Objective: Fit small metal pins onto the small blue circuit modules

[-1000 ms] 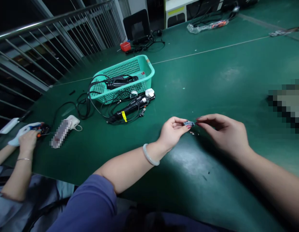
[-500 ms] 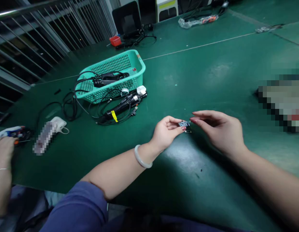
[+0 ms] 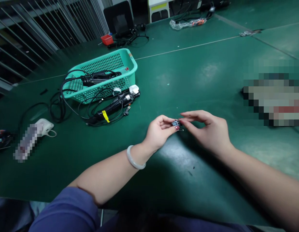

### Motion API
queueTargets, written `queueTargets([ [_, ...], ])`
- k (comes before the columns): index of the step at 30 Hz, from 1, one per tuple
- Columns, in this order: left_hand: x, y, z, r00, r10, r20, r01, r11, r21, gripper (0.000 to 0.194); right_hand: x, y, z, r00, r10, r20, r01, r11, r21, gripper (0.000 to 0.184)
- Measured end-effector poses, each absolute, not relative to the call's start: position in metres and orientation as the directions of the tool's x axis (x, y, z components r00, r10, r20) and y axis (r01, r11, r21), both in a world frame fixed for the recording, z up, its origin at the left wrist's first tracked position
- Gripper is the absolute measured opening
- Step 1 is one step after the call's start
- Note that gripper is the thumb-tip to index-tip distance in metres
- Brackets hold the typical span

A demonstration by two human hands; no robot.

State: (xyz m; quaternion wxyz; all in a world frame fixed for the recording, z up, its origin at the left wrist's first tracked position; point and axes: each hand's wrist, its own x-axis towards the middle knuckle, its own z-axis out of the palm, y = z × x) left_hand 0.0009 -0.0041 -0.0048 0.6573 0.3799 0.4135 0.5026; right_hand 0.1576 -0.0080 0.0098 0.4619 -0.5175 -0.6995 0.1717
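Observation:
A small circuit board point(image 3: 175, 123) with a blue-grey, component-covered face is pinched between the thumb and fingers of my left hand point(image 3: 161, 129). My right hand point(image 3: 208, 129) comes in from the other side, its thumb and fingertips drawn together at the board's right edge. What exactly lies between those right fingertips is too small to make out. Just below the board a small pale-rimmed piece point(image 3: 180, 130) shows, partly covered by the left thumb. Both hands are above the green table point(image 3: 159, 180).
A turquoise basket point(image 3: 133, 69) holds a black corded tool. In front of it lies another black tool point(image 3: 115, 104) with cables and a yellow tag. A white power strip point(image 3: 44, 125) is at left, a blurred-out tray-like object point(image 3: 279, 100) at right, and a red box point(image 3: 107, 39) at the back.
My right fingertips have closed the small gap and now meet the board's edge. The view has turned slightly right, and another person's hand at the far left is out of sight.

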Motion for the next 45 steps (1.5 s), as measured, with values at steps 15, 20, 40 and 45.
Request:
queueTargets([
  [15, 0.002, -0.003, -0.004, 0.108, 0.983, -0.146, -0.335, 0.174, 0.926, 0.034, 0.147, -0.010, 0.009, -0.032, 0.849, 0.528, 0.658, 0.415, -0.628, 0.011],
  [20, 0.002, -0.003, -0.004, 0.102, 0.985, -0.139, -0.331, 0.166, 0.929, 0.030, 0.147, -0.010, 0.008, -0.042, 0.831, 0.555, 0.719, 0.411, -0.561, 0.012],
  [40, 0.000, -0.002, -0.005, 0.024, 0.986, -0.167, -0.315, 0.166, 0.934, 0.027, 0.171, -0.001, 0.009, -0.165, 0.890, 0.425, 0.760, 0.389, -0.520, 0.016],
  [45, 0.000, 0.000, -0.007, 0.002, 0.987, -0.162, -0.317, 0.154, 0.936, 0.024, 0.168, 0.005, -0.003, -0.378, 0.876, 0.300, 0.752, 0.479, -0.452, 0.012],
])
